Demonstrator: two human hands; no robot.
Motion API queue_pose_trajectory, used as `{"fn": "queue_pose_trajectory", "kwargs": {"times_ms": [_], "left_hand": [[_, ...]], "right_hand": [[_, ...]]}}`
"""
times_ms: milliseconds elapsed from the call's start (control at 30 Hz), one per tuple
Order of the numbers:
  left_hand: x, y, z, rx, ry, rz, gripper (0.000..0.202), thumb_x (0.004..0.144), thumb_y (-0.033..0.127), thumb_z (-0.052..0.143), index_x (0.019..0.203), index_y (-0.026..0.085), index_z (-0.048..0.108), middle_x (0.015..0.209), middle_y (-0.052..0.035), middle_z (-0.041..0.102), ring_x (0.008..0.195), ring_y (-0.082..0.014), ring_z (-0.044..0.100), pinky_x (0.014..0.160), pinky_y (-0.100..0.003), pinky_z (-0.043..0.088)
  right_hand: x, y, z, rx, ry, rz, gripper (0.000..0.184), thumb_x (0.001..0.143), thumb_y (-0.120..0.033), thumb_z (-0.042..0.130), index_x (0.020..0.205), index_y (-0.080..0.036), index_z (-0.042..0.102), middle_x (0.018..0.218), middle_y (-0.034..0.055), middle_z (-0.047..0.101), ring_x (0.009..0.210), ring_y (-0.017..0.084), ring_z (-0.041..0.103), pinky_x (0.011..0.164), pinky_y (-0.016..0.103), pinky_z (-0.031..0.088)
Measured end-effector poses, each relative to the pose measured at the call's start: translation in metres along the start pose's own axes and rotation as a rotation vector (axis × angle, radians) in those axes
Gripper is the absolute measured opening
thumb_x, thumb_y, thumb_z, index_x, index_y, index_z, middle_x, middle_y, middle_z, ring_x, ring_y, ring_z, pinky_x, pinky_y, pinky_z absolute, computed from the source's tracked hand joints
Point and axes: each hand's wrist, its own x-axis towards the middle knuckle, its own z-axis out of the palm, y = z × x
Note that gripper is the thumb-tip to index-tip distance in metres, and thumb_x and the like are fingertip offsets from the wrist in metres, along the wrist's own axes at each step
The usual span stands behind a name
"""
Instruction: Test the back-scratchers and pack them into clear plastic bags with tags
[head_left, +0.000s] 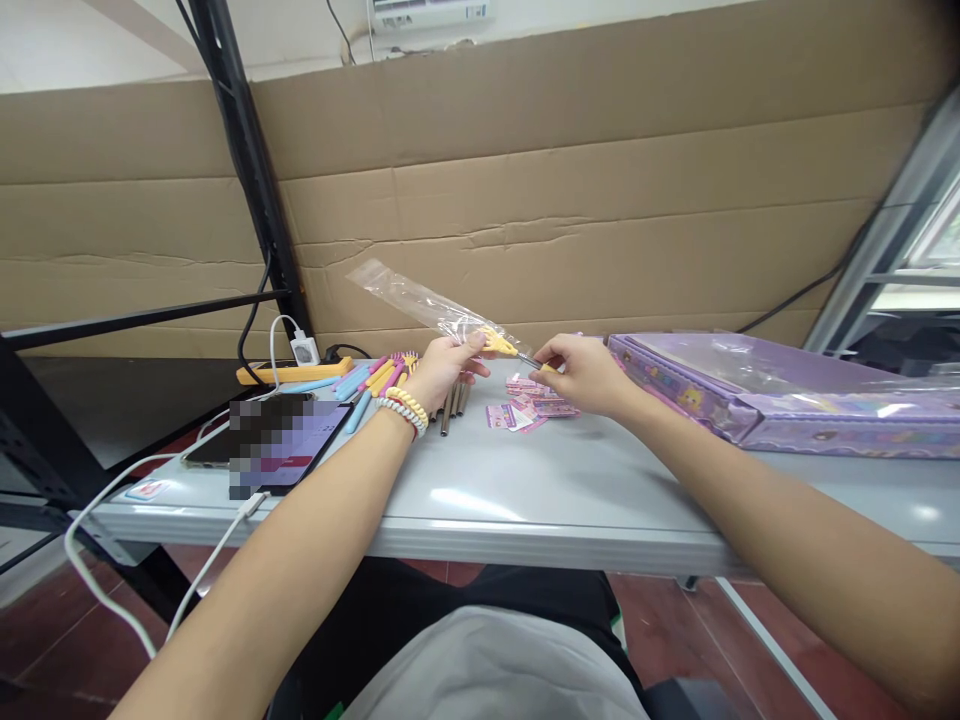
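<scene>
Above the table, my left hand is closed on a long clear plastic bag, near its lower end. A yellow-headed back scratcher with a thin metal rod stretches between my hands; its head lies at the bag's end, though I cannot tell how far inside. My right hand pinches the scratcher's yellow handle end. Below, small pink printed cards lie in a loose pile. Several metal tubes rest beside my left hand, and several blue, pink and orange handles lie behind its wrist.
A purple printed box under clear film takes up the right side of the table. On the left are two phones, white cables and a charger plug. Cardboard stands along the back.
</scene>
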Motion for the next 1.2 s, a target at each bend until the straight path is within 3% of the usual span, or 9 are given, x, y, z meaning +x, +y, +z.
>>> {"fn": "queue_pose_trajectory", "kwargs": {"times_ms": [133, 300, 500, 767, 900, 1033, 1133, 1200], "left_hand": [[0.000, -0.001, -0.001, 0.013, -0.071, 0.011, 0.037, 0.071, 0.044, 0.069, 0.086, 0.011, 0.065, 0.087, -0.0095, 0.067, 0.060, -0.0101, 0.059, 0.051, -0.022, 0.039], [-0.003, -0.001, 0.002, 0.024, -0.069, 0.002, 0.033, 0.071, 0.043, 0.069, 0.083, 0.012, 0.064, 0.088, -0.0084, 0.066, 0.061, -0.0105, 0.059, 0.053, -0.021, 0.038], [-0.006, 0.001, 0.006, 0.027, -0.040, -0.022, 0.029, 0.070, 0.040, 0.070, 0.081, 0.015, 0.063, 0.089, -0.0075, 0.068, 0.061, -0.0110, 0.060, 0.054, -0.023, 0.039], [-0.005, 0.000, 0.009, -0.012, -0.007, 0.062, 0.022, 0.067, 0.033, 0.070, 0.074, 0.014, 0.063, 0.073, -0.0044, 0.066, 0.060, -0.0107, 0.059, 0.056, -0.023, 0.041], [-0.001, 0.001, 0.009, -0.077, 0.078, 0.128, 0.019, 0.065, 0.028, 0.069, 0.071, 0.014, 0.058, 0.066, -0.0016, 0.061, 0.054, -0.0089, 0.054, 0.051, -0.022, 0.039], [0.001, 0.007, 0.004, -0.159, 0.244, 0.150, 0.017, 0.065, 0.025, 0.066, 0.069, 0.015, 0.053, 0.062, 0.0018, 0.055, 0.049, -0.0071, 0.051, 0.047, -0.021, 0.037], [0.002, 0.010, -0.001, -0.190, 0.339, 0.152, 0.016, 0.066, 0.025, 0.065, 0.069, 0.015, 0.052, 0.062, 0.0023, 0.055, 0.047, -0.0064, 0.050, 0.044, -0.020, 0.035], [0.003, 0.009, -0.003, -0.188, 0.337, 0.137, 0.018, 0.066, 0.027, 0.066, 0.070, 0.015, 0.053, 0.064, 0.0014, 0.057, 0.047, -0.0064, 0.050, 0.043, -0.020, 0.035]], "right_hand": [[0.000, 0.000, 0.002, -0.007, 0.008, 0.003, 0.011, 0.068, -0.025, 0.066, 0.073, -0.016, 0.061, 0.071, 0.0029, 0.059, 0.063, 0.014, 0.052, 0.060, 0.025, 0.038], [-0.002, -0.005, 0.005, 0.052, -0.033, 0.019, 0.013, 0.071, -0.027, 0.064, 0.077, -0.016, 0.059, 0.063, 0.0008, 0.058, 0.057, 0.013, 0.052, 0.056, 0.024, 0.037], [-0.007, -0.017, 0.008, 0.156, -0.054, 0.005, 0.037, 0.072, -0.025, 0.064, 0.106, -0.017, 0.052, 0.067, -0.0010, 0.061, 0.055, 0.013, 0.055, 0.057, 0.023, 0.040], [-0.011, -0.025, 0.014, 0.155, -0.094, -0.101, 0.046, 0.078, -0.022, 0.059, 0.120, -0.016, 0.042, 0.068, -0.0014, 0.060, 0.054, 0.012, 0.052, 0.056, 0.022, 0.038], [-0.011, -0.026, 0.011, 0.116, -0.168, -0.093, 0.061, 0.076, -0.015, 0.059, 0.132, -0.016, 0.033, 0.072, -0.0018, 0.062, 0.057, 0.013, 0.053, 0.058, 0.022, 0.037], [-0.011, -0.022, 0.003, 0.096, -0.303, -0.035, 0.068, 0.075, -0.012, 0.059, 0.136, -0.017, 0.029, 0.071, -0.0026, 0.063, 0.059, 0.013, 0.056, 0.057, 0.021, 0.036], [-0.011, -0.017, 0.000, 0.110, -0.336, -0.029, 0.056, 0.076, -0.016, 0.059, 0.128, -0.017, 0.038, 0.071, -0.0020, 0.063, 0.058, 0.013, 0.056, 0.054, 0.021, 0.035], [-0.010, -0.014, -0.001, 0.109, -0.318, -0.049, 0.041, 0.078, -0.020, 0.057, 0.117, -0.016, 0.045, 0.068, -0.0021, 0.062, 0.054, 0.013, 0.054, 0.051, 0.021, 0.034]]}}
